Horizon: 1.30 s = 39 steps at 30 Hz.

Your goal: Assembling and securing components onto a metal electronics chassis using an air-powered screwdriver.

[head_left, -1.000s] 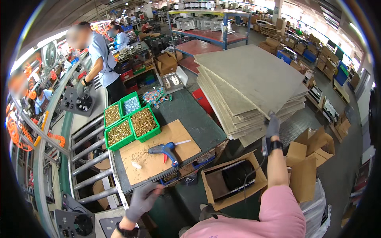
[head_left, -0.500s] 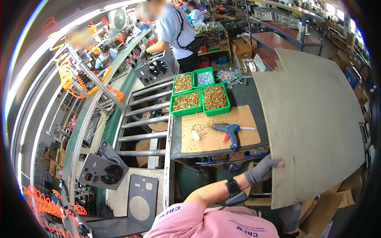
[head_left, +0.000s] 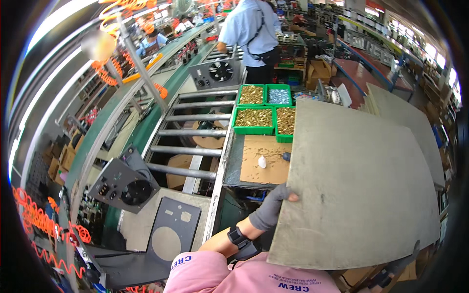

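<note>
A large flat grey-brown board (head_left: pixel 361 185) fills the right of the view, tilted, with its near edge by my body. My left hand (head_left: pixel 276 207), in a grey glove with bare fingertips, is closed on the board's left edge. At its lower right edge my right hand (head_left: pixel 398 267), also gloved, grips the board, and most of its fingers are hidden. Behind it, a second similar board (head_left: pixel 415 132) shows. The held board covers part of the bench; a brown cardboard sheet (head_left: pixel 251 168) with a small white piece (head_left: pixel 262 161) lies there.
Green bins (head_left: pixel 254 131) of small brass-coloured and silvery parts stand on the bench. To the left runs a roller conveyor (head_left: pixel 190 133). A grey panel with a fan (head_left: pixel 124 183) and a flat panel with a round hole (head_left: pixel 173 227) lie nearer. A co-worker (head_left: pixel 251 34) stands beyond.
The board has come left and nearer, now covering most of the glue gun and bench. Both hands moved with it, and a second board shows behind. The view has shifted.
</note>
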Motion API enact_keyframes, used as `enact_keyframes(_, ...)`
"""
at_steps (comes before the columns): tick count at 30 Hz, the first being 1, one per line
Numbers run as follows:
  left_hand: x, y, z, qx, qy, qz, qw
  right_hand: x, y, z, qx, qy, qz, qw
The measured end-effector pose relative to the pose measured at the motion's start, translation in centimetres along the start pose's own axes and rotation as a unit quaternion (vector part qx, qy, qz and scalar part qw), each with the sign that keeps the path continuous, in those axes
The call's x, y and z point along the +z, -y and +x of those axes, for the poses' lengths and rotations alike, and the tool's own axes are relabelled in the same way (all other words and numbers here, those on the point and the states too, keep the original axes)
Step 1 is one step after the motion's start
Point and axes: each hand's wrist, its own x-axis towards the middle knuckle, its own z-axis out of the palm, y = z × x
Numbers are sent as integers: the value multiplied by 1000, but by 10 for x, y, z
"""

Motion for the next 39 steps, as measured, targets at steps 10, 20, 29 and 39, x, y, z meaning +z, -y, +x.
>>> enact_keyframes(10,-76,-57,-133,213,-97,-118,965,184,-61,-50,-33,263,-115,957)
enact_keyframes(20,-184,-83,-194,350,-235,-206,883,410,-229,-152,248,535,-13,808)
enact_keyframes(29,-234,-166,-136,407,-361,-188,818,539,-411,-197,345,546,-83,759)
enact_keyframes(39,-249,-212,-146,262,-469,134,833,615,-629,-194,127,682,-175,699)
